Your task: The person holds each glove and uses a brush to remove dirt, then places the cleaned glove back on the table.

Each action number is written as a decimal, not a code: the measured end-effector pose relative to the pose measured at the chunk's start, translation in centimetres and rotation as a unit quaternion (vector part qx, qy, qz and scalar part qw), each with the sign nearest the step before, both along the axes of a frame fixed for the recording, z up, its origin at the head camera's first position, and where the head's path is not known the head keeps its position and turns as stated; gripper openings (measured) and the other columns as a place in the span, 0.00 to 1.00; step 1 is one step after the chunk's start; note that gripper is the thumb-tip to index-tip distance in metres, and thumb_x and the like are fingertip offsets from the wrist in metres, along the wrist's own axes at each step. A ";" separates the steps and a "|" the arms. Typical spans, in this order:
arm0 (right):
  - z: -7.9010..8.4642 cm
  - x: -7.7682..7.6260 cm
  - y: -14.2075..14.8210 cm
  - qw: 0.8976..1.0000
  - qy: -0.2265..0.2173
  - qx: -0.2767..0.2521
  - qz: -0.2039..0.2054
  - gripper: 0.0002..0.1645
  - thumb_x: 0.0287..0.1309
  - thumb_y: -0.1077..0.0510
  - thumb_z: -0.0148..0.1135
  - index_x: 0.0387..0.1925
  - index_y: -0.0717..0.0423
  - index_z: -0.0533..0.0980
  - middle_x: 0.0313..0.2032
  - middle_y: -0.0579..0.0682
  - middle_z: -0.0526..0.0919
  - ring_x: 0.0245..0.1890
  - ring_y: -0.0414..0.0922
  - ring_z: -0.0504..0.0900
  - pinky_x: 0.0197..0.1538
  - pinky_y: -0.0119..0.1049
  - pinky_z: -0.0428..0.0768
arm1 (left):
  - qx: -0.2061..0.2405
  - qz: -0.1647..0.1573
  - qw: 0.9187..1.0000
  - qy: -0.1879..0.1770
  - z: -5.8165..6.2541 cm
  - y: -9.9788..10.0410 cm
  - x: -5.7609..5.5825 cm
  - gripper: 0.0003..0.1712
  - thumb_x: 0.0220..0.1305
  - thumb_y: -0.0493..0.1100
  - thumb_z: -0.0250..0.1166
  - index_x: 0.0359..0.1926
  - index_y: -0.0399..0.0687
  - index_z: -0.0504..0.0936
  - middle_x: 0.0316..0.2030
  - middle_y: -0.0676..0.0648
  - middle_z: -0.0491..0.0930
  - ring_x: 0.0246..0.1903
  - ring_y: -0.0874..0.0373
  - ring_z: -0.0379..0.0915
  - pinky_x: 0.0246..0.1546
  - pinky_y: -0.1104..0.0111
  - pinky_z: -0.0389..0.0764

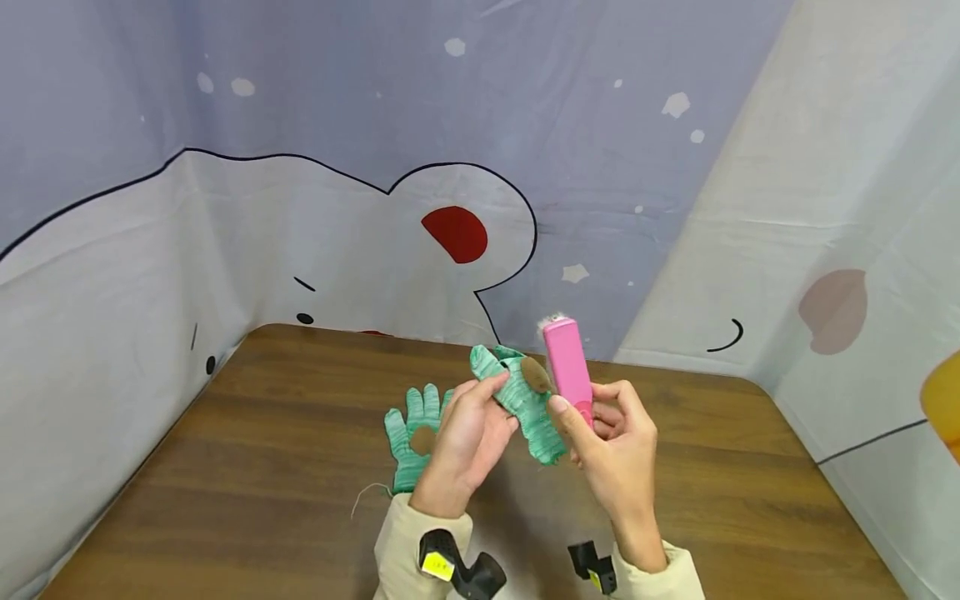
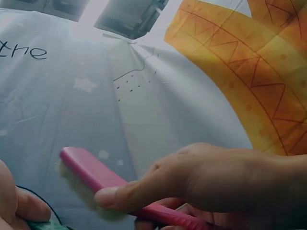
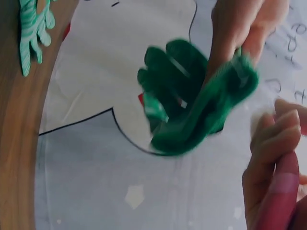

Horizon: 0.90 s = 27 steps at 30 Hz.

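Observation:
My left hand (image 1: pixel 467 442) holds a green knitted glove (image 1: pixel 534 421) with a brown oval patch, thumb pressed over its fabric. In the right wrist view the raised glove (image 3: pixel 216 112) is blurred and its cuff gapes. A pink brush (image 1: pixel 567 360) with pale bristles is gripped by my right hand (image 1: pixel 621 446), its head upright just right of the glove. The left wrist view shows the bristles (image 2: pixel 81 194) facing the glove side; whether they touch the fabric I cannot tell. A second green glove (image 1: pixel 407 471) lies on the table behind my left wrist.
The brown wooden table (image 1: pixel 262 475) spans the view below the hands. A printed cloth (image 1: pixel 337 233) hangs behind it and along both sides. A loose thread (image 1: pixel 360 497) trails from the lying glove's cuff. An orange shape (image 1: pixel 947 404) shows at the right edge.

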State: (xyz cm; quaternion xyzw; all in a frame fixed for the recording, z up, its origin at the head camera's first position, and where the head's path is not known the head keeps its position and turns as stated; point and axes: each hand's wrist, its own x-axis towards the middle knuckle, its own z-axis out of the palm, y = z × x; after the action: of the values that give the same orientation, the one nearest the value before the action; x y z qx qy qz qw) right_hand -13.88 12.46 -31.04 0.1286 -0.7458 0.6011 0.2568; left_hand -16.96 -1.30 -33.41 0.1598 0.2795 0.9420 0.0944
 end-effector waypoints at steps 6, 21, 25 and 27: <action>-0.2 0.1 -1.2 0.995 0.043 0.095 0.006 0.18 0.37 0.61 0.66 0.30 0.64 0.69 0.19 0.52 0.78 0.14 0.43 0.76 0.14 0.30 0.72 | -0.044 0.030 0.999 0.001 0.1 0.6 0.1 0.19 0.62 0.35 0.38 0.52 0.27 0.57 0.52 0.36 0.61 0.51 0.50 0.57 0.49 0.60 0.59; -3.1 -2.9 2.6 0.988 0.031 0.138 -0.065 0.20 0.34 0.53 0.68 0.28 0.54 0.68 0.17 0.44 0.77 0.14 0.35 0.75 0.15 0.27 0.71 | -0.195 0.045 0.980 -0.003 0.4 0.8 0.5 0.15 0.63 0.37 0.42 0.39 0.24 0.63 0.33 0.38 0.67 0.35 0.50 0.66 0.39 0.60 0.67; -3.2 -2.9 2.6 0.988 0.028 0.137 -0.063 0.20 0.35 0.52 0.68 0.28 0.55 0.68 0.17 0.44 0.77 0.14 0.35 0.75 0.15 0.28 0.71 | -0.211 0.041 0.977 -0.009 0.4 0.8 0.5 0.16 0.62 0.38 0.43 0.39 0.23 0.64 0.33 0.37 0.68 0.35 0.48 0.67 0.39 0.60 0.68; -3.2 -2.9 2.6 0.989 0.027 0.130 -0.061 0.20 0.35 0.52 0.68 0.28 0.56 0.68 0.18 0.45 0.77 0.15 0.35 0.75 0.16 0.28 0.72 | -0.221 0.033 0.975 -0.012 0.3 0.8 0.5 0.16 0.62 0.38 0.43 0.39 0.23 0.65 0.34 0.36 0.69 0.36 0.47 0.68 0.39 0.60 0.68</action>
State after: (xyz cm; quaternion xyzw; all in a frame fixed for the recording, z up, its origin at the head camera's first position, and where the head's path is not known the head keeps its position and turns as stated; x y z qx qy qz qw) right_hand -16.78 15.05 -34.28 0.1312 -0.8168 0.4789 0.2936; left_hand -16.49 -0.52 -33.07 0.1139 0.4849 0.8615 0.0993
